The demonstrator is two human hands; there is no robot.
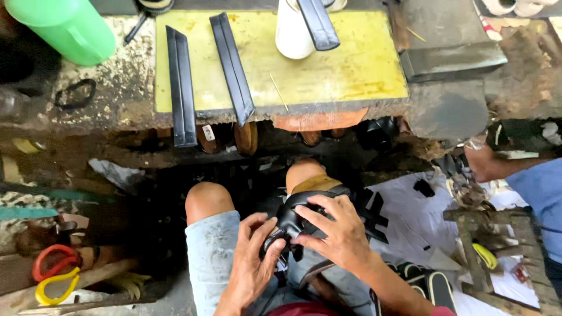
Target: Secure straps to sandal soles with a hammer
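Note:
Both of my hands hold a black leather shoe upper (295, 219) over my lap. My left hand (252, 263) grips its near edge from below, fingers curled against the leather. My right hand (336, 231) lies over the top of it, fingers spread and pressing down. Under the leather a tan shoe form (316, 183) shows, resting on my right knee. My knees, in pale denim shorts, sit below the workbench edge.
A yellow work board (345, 64) on the bench carries two black leather strips (180, 88) (233, 67) and a white container (294, 29). A green jug (67, 26) stands at far left. Red and yellow loops (52, 272) lie lower left. Another person's arm (527, 175) is at right.

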